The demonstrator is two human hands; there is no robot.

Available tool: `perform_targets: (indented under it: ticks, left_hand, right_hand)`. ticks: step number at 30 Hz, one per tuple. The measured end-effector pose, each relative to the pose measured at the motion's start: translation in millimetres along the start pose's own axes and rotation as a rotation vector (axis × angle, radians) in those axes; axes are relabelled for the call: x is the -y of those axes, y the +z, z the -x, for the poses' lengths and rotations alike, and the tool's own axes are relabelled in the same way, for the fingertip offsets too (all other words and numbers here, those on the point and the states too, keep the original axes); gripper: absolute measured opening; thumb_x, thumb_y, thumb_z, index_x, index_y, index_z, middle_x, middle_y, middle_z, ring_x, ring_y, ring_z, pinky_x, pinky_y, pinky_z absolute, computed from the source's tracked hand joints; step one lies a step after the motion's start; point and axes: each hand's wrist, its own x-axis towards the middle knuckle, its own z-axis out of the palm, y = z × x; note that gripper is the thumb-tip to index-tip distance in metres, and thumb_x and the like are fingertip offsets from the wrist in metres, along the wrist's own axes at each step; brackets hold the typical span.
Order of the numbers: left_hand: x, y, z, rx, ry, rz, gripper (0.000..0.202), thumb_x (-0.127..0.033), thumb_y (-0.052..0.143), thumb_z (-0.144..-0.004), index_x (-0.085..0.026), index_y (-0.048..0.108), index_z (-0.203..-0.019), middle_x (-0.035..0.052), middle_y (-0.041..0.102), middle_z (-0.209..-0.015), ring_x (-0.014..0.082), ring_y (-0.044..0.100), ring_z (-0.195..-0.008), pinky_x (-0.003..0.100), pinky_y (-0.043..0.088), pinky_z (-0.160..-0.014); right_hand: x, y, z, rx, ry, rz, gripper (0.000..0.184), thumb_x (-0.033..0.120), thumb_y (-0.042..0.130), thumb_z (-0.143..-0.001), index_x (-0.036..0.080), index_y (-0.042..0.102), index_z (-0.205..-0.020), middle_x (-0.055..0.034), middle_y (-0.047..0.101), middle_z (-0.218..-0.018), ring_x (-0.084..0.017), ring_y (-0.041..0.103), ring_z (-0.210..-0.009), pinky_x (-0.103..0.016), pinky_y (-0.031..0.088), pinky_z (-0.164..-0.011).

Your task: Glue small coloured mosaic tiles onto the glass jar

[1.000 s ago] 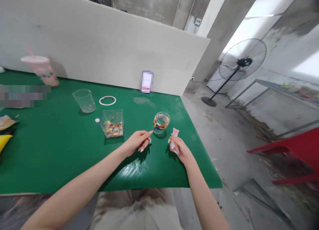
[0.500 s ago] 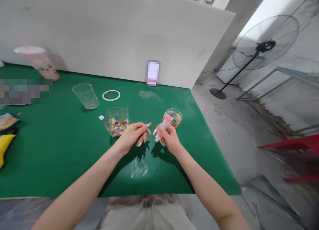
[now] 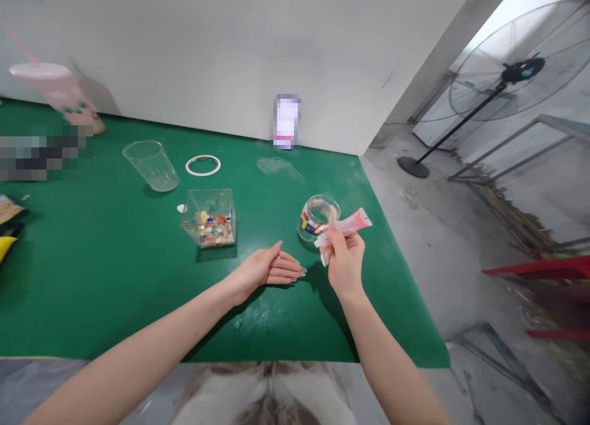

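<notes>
My right hand grips a small pink squeeze tube, its nozzle pointing left and its flat end up to the right. Just behind it stands a round glass jar with colourful mosaic pieces on its side. My left hand is open, fingers stretched toward the right, low over the green table with nothing in it. Behind and left of that hand, a clear square container holds many small coloured mosaic pieces.
A clear plastic cup leans at the back left, with a white ring beside it. Farther left is a pink tumbler with a straw. A phone stands against the white board. Right of the table is a standing fan.
My right hand has moved right, and the tube has swung from upright to nearly sideways. My left hand has lowered, its fingers going from curled to straight.
</notes>
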Motion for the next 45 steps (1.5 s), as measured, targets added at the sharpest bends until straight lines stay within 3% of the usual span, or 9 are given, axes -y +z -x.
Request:
perform_targets:
  ticks: [3,6,12,16,20,24,29,37,45]
  left_hand:
    - [-1,-4.9,1,0.048,-0.01,0.032,0.034,-0.038,0.051,-0.092,-0.011,0.07,-0.094,0.0136,0.073,-0.104,0.0172,0.07,-0.092,0.025,0.054,-0.081]
    - [-4,-7.4,2,0.083,0.023,0.029,0.027,-0.032,0.056,-0.089,-0.011,0.071,-0.096,0.0136,0.074,-0.103,0.0161,0.07,-0.089,0.024,0.053,-0.081]
    - [-7,-4.8,7,0.124,0.051,-0.019,0.031,-0.037,0.062,-0.084,-0.009,0.068,-0.096,0.0154,0.074,-0.099,0.0169,0.071,-0.083,0.026,0.053,-0.076]
    - [-3,-2.7,9,0.111,0.042,-0.007,0.031,-0.042,0.068,-0.08,-0.014,0.058,-0.09,0.0152,0.074,-0.098,0.0179,0.071,-0.084,0.029,0.053,-0.077]
    - [-3,-0.6,10,0.134,0.023,-0.022,0.036,-0.046,0.07,-0.077,-0.017,0.05,-0.081,0.0128,0.075,-0.083,0.0179,0.072,-0.073,0.027,0.053,-0.068]
    - [-8,0.8,11,0.143,0.019,-0.048,0.037,-0.049,0.068,-0.078,-0.014,0.056,-0.08,0.0071,0.073,-0.068,0.0137,0.069,-0.059,0.021,0.05,-0.055]
    - [-11,-2.0,10,0.139,0.043,-0.021,0.031,-0.042,0.074,-0.075,-0.013,0.064,-0.076,0.0056,0.074,-0.073,0.0092,0.067,-0.057,0.015,0.049,-0.05]
    - [-12,-6.8,2,0.0,-0.007,0.095,0.018,-0.029,0.069,-0.083,-0.012,0.069,-0.078,0.0069,0.075,-0.075,0.0065,0.065,-0.056,0.013,0.05,-0.053]
    - [-12,-1.1,5,-0.098,0.047,-0.011,0.021,-0.032,0.067,-0.083,-0.011,0.069,-0.079,0.0094,0.075,-0.08,0.0092,0.067,-0.061,0.017,0.05,-0.057]
  right_hand:
    - [1,-1,-2,-0.004,0.019,0.008,0.031,0.045,0.074,-0.072,0.017,0.06,-0.065,0.0092,0.043,-0.042,-0.004,0.035,-0.033,-0.018,0.026,-0.031]
    - [1,-1,-1,0.007,0.037,0.01,0.031,0.044,0.075,-0.072,0.017,0.06,-0.066,0.0091,0.044,-0.043,-0.003,0.034,-0.034,-0.018,0.027,-0.032]
    - [2,-2,3,0.074,0.042,0.054,0.029,0.044,0.072,-0.075,0.018,0.062,-0.068,0.0088,0.043,-0.042,-0.004,0.035,-0.034,-0.018,0.027,-0.032]
    - [4,-3,3,0.086,0.048,0.056,0.029,0.044,0.072,-0.075,0.018,0.063,-0.067,0.008,0.043,-0.042,-0.004,0.035,-0.034,-0.019,0.027,-0.031]
    - [10,-6,0,0.093,0.06,0.028,0.03,0.047,0.072,-0.073,0.019,0.063,-0.067,0.0074,0.045,-0.043,-0.004,0.036,-0.034,-0.019,0.028,-0.031]
    - [13,-9,-2,0.122,0.068,0.003,0.03,0.046,0.073,-0.072,0.02,0.062,-0.064,0.0075,0.046,-0.043,-0.004,0.036,-0.033,-0.019,0.028,-0.031]
    - [9,-8,0,0.161,0.064,0.009,0.03,0.048,0.072,-0.074,0.02,0.064,-0.067,0.0071,0.048,-0.044,-0.004,0.037,-0.032,-0.019,0.028,-0.03]
    - [5,-3,3,0.203,0.118,0.157,0.036,0.051,0.071,-0.073,0.017,0.062,-0.063,0.0062,0.05,-0.043,-0.004,0.039,-0.032,-0.018,0.032,-0.029]
    - [6,1,5,0.213,0.131,0.195,0.039,0.056,0.072,-0.069,0.018,0.064,-0.066,0.0062,0.05,-0.043,-0.005,0.04,-0.032,-0.019,0.034,-0.03]
